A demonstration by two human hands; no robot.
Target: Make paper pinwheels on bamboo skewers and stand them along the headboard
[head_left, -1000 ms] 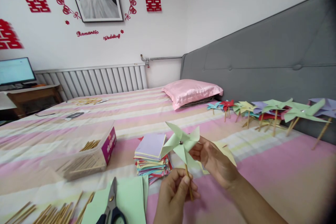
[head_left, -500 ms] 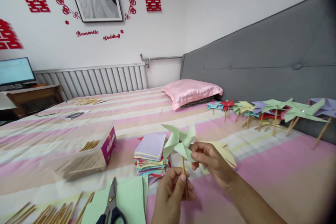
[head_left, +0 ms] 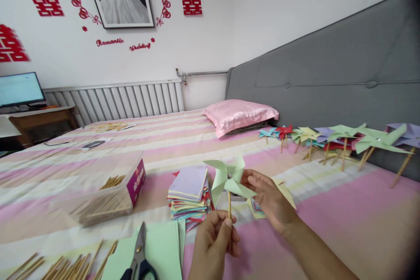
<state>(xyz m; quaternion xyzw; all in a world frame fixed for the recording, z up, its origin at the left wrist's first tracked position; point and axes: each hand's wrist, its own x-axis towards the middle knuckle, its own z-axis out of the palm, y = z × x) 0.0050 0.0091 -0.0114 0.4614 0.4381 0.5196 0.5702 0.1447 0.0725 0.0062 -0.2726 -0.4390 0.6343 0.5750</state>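
Note:
A light green paper pinwheel [head_left: 229, 179] on a thin wooden stick stands upright in front of me. My left hand [head_left: 218, 236] is closed around the lower part of that stick, thumb in front. Close behind the right-hand blades is my right hand [head_left: 271, 197], fingers stretched out and partly hidden by the paper; whether a fingertip touches a blade I cannot tell. Just left of the pinwheel rises a stack of coloured paper squares [head_left: 188, 186]. Yellow paper [head_left: 287, 192] shows beyond my right hand.
Scissors [head_left: 139, 249] lie on green sheets [head_left: 164, 245]. Loose wooden sticks [head_left: 70, 267] are at lower left, more in a clear plastic box [head_left: 133, 183]. Finished pinwheels [head_left: 344, 133] line the grey headboard [head_left: 328, 65]. A pink pillow [head_left: 241, 113] sits at the back of the striped bed.
My right hand has let go of the blade it held and moved slightly right, its fingers now straighter. The pinwheel's blades have turned a little; my left hand still holds the stick.

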